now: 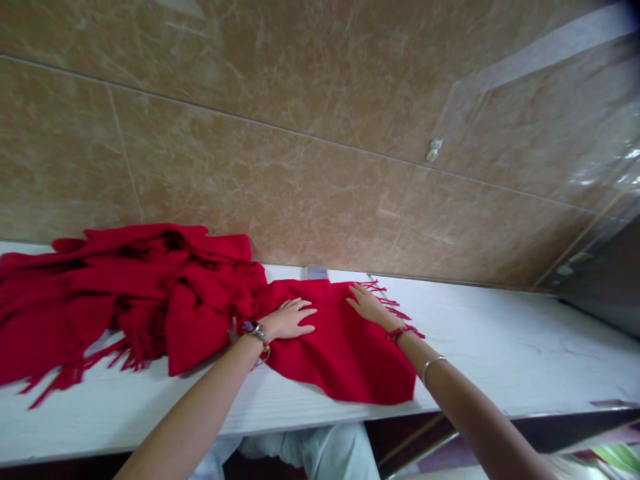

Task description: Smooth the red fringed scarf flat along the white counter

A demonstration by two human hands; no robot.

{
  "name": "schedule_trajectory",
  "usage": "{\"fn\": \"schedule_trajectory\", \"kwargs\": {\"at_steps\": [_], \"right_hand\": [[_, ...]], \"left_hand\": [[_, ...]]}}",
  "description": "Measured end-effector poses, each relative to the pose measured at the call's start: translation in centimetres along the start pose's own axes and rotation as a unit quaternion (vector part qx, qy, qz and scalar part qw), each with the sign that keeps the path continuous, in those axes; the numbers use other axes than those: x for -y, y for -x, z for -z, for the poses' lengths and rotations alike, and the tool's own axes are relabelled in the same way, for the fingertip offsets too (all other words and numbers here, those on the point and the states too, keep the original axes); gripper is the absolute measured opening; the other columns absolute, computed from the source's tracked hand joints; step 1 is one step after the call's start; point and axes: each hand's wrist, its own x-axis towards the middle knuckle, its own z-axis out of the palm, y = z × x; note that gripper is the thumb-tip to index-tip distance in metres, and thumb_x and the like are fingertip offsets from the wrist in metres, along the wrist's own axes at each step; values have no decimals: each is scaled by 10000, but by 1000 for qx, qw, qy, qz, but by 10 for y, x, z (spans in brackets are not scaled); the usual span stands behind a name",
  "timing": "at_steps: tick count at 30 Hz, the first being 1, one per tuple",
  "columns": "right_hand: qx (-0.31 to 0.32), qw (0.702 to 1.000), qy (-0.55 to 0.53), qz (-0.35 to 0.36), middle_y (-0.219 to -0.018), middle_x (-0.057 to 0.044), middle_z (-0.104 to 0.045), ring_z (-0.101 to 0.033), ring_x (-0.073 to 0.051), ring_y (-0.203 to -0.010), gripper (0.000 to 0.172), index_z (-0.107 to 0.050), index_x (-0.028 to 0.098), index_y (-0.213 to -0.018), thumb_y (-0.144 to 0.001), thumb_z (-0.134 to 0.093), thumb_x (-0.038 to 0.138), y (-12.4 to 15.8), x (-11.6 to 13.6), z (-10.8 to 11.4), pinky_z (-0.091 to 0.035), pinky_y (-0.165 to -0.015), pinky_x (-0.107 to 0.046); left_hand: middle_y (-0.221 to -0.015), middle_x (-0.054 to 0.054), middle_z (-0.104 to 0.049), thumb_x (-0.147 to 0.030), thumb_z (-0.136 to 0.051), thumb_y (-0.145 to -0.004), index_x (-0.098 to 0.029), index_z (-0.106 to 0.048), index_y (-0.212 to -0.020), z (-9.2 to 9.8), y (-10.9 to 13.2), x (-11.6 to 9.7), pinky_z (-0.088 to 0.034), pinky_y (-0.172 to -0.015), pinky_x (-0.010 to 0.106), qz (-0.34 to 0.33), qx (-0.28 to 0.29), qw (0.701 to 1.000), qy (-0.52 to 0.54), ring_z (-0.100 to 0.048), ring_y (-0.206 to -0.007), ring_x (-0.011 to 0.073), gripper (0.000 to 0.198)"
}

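Note:
A red scarf [345, 347] with a fringed end lies spread on the white table, its fringe toward the right. My left hand [289, 320] rests flat on its left part, fingers stretched out. Near the fringed edge, my right hand [370, 307] lies on the cloth with the fingers apart. Left of my left hand is a heap of crumpled red scarves [200, 300], some with fringes hanging toward the front. Whether the spread scarf joins that heap, I cannot make out.
The white table [510, 340] runs along a brown marbled wall [310, 193]. A small greyish flat piece [317, 273] lies at the wall behind the scarf. A dark surface [605, 273] stands at the far right. The table's front edge is close to my legs [320, 453].

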Motion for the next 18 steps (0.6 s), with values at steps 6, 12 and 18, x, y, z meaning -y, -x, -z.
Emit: {"fn": "schedule_trajectory", "kwargs": {"at_steps": [6, 12, 18], "right_hand": [[32, 995, -84, 51, -1340, -146, -406, -363, -232, -1238, 507, -389, 133, -1293, -843, -406, 367, 72, -5, 13, -305, -1028, -410], [-1, 992, -122, -20, -1155, -131, -555, -516, -240, -1070, 476, -443, 177, -1218, -775, -489, 343, 124, -22, 22, -417, -897, -418], [33, 964, -250, -83, -593, 45, -527, -513, -141, -574, 359, -500, 198, -1014, -666, -576, 246, 117, -11, 24, -429, -583, -288]], "left_hand": [[-1444, 74, -216, -464, -485, -777, -263, -333, -1338, 19, 14, 15, -168, -1041, 452, 92, 75, 993, -2, -145, -1313, 315, 615], [-1391, 101, -326, -262, -429, -839, -192, -427, -1279, 22, 14, 21, -189, -1050, 396, 63, -3, 996, -58, -213, -1303, 259, 445], [-1426, 63, -269, -452, -385, -875, -247, -352, -1325, 1, 8, -29, -214, -1051, 358, -149, -47, 988, -14, -213, -1308, 221, 496]]}}
